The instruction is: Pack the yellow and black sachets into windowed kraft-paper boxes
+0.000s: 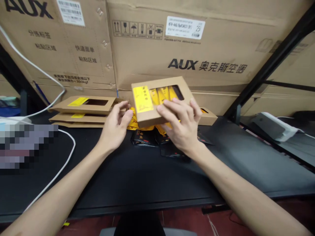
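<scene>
My right hand [183,127] grips a brown cardboard box [147,119] with a clear window and a yellow label, tilted above the table. Yellow packets [162,94] show through its window. Just left of that box is my left hand [115,124], fingers apart and curved, holding nothing. Beneath the box lie yellow packets [132,124] and several black packets [145,137], partly hidden by the box and my right hand. Left of my left hand sits a stack of flat brown window boxes [78,117] with yellow labels.
Another brown box [209,118] stands behind my right hand. Large AUX cartons [147,59] line the back. A white cable [71,154] loops across the left of the black table [118,183]. A white device [277,126] is at the right, past a black metal post [256,65].
</scene>
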{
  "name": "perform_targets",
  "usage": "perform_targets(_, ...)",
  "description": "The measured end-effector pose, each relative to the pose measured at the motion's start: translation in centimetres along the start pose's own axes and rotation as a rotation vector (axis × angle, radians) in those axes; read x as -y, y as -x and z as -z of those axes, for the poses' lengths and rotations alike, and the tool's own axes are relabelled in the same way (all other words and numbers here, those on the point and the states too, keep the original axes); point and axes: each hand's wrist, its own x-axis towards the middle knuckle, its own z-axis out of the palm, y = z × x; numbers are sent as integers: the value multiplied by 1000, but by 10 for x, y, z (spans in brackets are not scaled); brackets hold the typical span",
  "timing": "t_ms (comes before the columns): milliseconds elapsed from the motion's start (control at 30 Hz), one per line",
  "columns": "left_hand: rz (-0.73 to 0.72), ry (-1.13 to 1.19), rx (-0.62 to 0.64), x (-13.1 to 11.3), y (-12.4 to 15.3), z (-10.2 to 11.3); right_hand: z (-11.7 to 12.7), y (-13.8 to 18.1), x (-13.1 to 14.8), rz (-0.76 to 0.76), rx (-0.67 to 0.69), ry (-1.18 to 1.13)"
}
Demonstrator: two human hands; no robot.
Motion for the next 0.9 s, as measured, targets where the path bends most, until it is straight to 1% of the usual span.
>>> perform_targets(33, 110, 224, 33, -4, 3, -9, -4, 3, 1, 24, 15, -36)
perform_targets(67, 200, 379, 57, -9, 6, -17, -7, 6, 1, 48, 31, -64)
perform_targets(100, 262, 476, 60, -12, 9, -22, -10, 8, 0, 74, 47, -83)
perform_targets(167, 340, 568, 37, -17, 12, -26, -12, 12, -1, 140, 67, -101)
perform_targets(233, 371, 583, 4, -20, 12, -22, -12, 14, -2, 209, 46, -112)
perform_targets(300, 379, 571, -20, -21, 12, -13, -10, 16, -3, 223, -39, -136)
perform_targets(333, 378, 564, -33, -22, 12, -10, -9, 17, -3, 183, -103, -158)
perform_targets(400, 376, 565, -58, -23, 11, -4, -7, 18, -7, 22, -219, -232)
perform_targets(433, 376, 569, -62, -23, 11, -3, -7, 18, -9, -79, -250, -287)
perform_targets(500, 378, 562, -48, -24, 11, -3, -7, 18, -16, -246, -230, -404)
perform_targets(567, 376, 534, -22, -23, 13, -4, -7, 18, -22, -312, -157, -504)
perform_targets(633, 350, 502, -29, -21, 14, -7, -8, 18, -26, -301, -100, -577)
perform_targets(733, 272, 440, -87, -16, 16, -10, -7, 19, -26, -270, -58, -644)
perform_targets(833, 220, 378, -155, -11, 16, -12, -6, 21, -21, -265, -20, -657)
perform_targets(900, 208, 358, -192, -9, 16, -13, -6, 22, -18, -276, -23, -644)
